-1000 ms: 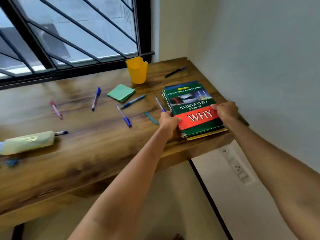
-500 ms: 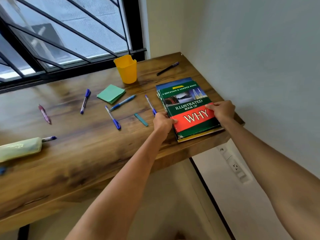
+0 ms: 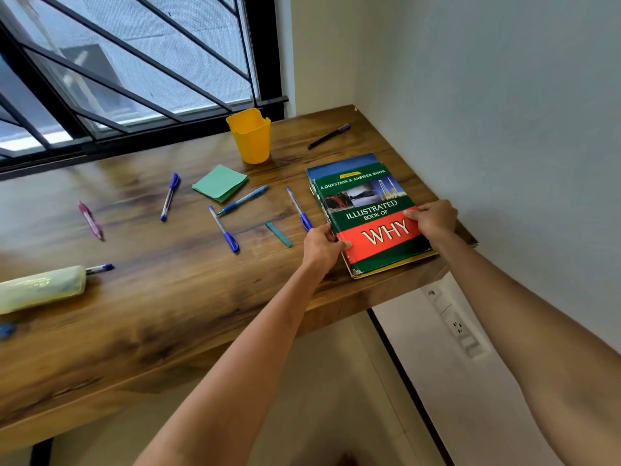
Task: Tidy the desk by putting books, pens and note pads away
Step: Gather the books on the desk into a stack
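A stack of books (image 3: 366,210) lies at the right end of the wooden desk (image 3: 168,297), topped by a green and red "Illustrated Book of Why"; a blue book shows beneath it at the far edge. My left hand (image 3: 322,243) grips the stack's left edge and my right hand (image 3: 435,218) grips its right edge. Several blue pens lie loose on the desk, among them one (image 3: 224,228) in the middle and one (image 3: 299,208) beside the books. A green note pad (image 3: 220,183) sits near a yellow cup (image 3: 250,136). A black pen (image 3: 329,136) lies by the wall.
A pale yellow pencil pouch (image 3: 40,289) lies at the left with a pen tip poking out. A pink pen (image 3: 90,219) and a small teal strip (image 3: 278,234) rest on the desk. The window grille runs behind; the wall bounds the right side, with a socket (image 3: 458,326) below.
Both hands have stayed clamped on the book stack, which has hardly moved on the desk. The head view has shifted, so everything sits a little lower and further left in frame.
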Motion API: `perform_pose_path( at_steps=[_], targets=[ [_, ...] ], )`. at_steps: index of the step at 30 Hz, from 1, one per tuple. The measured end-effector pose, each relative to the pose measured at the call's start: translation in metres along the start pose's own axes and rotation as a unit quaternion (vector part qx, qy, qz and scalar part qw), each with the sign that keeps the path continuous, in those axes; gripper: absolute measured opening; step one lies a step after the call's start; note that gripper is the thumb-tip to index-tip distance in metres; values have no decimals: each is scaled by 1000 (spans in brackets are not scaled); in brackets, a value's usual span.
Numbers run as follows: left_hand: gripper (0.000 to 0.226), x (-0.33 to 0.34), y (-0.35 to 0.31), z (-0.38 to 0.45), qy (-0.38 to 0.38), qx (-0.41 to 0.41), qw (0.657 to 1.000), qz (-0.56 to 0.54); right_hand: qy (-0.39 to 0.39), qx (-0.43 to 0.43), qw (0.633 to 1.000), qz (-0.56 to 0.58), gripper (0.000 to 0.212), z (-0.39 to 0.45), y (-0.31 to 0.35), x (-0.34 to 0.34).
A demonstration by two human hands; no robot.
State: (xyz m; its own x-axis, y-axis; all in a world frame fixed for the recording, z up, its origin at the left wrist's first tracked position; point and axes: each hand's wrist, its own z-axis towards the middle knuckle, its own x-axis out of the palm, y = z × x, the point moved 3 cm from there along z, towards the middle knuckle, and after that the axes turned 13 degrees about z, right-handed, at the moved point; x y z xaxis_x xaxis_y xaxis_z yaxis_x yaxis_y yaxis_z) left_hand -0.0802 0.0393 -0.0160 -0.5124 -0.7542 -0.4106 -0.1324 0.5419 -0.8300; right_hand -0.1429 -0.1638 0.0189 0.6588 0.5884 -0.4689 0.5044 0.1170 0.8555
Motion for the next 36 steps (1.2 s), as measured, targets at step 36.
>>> perform_pose_path(
  at_steps=[36],
  targets=[
    [44, 19, -24, 15, -19, -132, 988, 83, 120, 125, 977, 126, 35, -12, 0, -14]
  ],
)
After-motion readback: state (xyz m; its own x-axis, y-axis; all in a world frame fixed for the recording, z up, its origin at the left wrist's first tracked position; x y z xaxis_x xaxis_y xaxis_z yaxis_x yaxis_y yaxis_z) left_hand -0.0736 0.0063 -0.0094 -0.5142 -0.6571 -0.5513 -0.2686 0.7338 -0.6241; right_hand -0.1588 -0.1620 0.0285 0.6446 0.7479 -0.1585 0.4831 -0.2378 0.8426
